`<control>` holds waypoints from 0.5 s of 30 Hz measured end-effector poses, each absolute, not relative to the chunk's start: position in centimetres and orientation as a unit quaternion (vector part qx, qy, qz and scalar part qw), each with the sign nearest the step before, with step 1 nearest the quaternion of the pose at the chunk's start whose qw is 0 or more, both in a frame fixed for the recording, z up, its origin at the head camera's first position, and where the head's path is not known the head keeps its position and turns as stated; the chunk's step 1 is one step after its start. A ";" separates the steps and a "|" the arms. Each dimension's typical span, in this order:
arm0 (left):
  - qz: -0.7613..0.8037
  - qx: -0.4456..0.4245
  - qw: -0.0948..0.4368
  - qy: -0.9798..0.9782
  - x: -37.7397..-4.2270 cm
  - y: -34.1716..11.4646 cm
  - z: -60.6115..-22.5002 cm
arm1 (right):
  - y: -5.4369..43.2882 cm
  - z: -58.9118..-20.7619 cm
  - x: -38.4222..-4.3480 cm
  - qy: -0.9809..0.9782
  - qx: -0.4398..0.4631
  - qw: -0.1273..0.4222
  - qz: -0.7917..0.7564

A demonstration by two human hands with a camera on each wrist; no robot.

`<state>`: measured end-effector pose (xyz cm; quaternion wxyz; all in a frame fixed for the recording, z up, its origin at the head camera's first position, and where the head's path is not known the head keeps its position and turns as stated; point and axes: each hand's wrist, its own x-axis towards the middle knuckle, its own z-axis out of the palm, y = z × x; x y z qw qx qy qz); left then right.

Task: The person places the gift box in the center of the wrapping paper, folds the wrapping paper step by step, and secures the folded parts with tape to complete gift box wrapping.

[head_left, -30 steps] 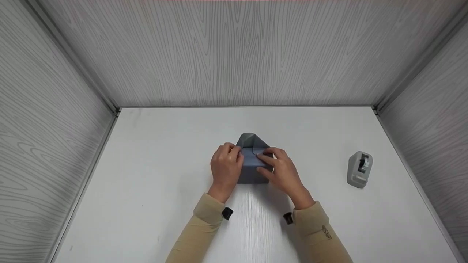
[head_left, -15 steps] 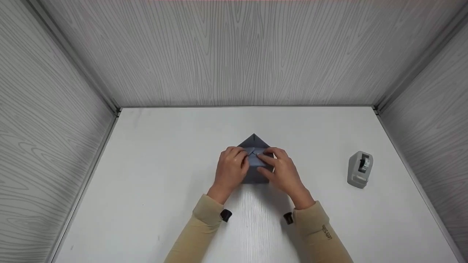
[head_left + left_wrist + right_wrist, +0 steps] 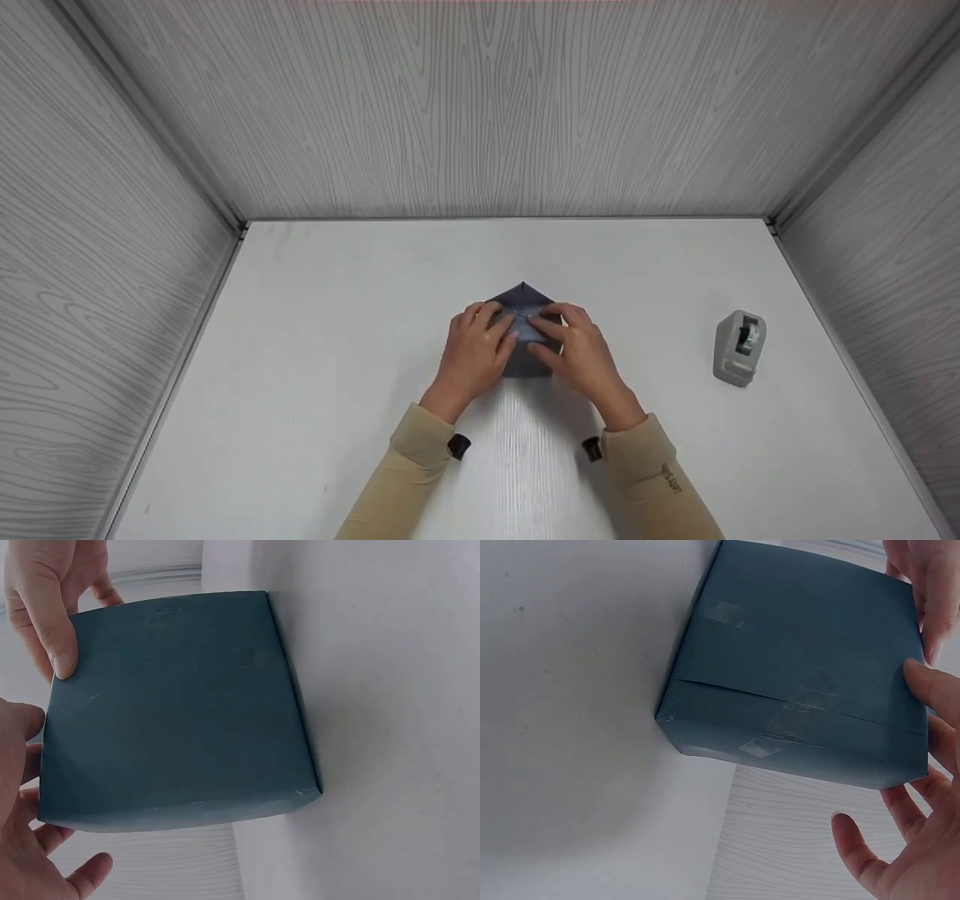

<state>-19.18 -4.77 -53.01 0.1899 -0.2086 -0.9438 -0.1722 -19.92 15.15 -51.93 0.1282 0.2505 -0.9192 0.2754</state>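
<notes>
A box wrapped in blue-grey paper (image 3: 526,366) stands on the white table, with a folded point of paper jutting past its far side. My left hand (image 3: 472,352) curves over its left top side, fingers on the folded paper and thumb at the near top edge. Opposite, my right hand (image 3: 586,358) grips the right top side, index finger touching the fold. The fingertips of both hands almost meet over the middle. The left wrist view shows a plain side of the box (image 3: 172,712); in the right wrist view, clear tape (image 3: 802,709) crosses a paper seam.
A grey tape dispenser (image 3: 739,349) with a roll stands on the right part of the white table (image 3: 315,337). Wood-grain panels (image 3: 480,112) enclose the table at the back and both sides.
My left hand has moved right and inward from the left corner, folding the raised left paper flap down over the top. The far paper point now lies lower; my right hand has stayed put.
</notes>
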 end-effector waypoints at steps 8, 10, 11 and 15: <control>-0.201 -0.232 0.148 -0.940 -18.5 -5.8 -52.8 | 15.2 -51.9 -19.8 -0.917 0.250 0.134 0.279; -0.231 -0.243 0.148 -0.930 -18.4 -6.4 -52.7 | 15.2 -51.9 -19.8 -0.915 0.252 0.137 0.282; -0.244 -0.249 0.150 -0.925 -18.3 -6.7 -52.6 | 15.2 -51.9 -19.8 -0.915 0.252 0.137 0.284; -0.274 -0.266 0.172 -0.908 -18.4 -7.8 -52.8 | 15.1 -51.9 -19.8 -0.914 0.252 0.136 0.287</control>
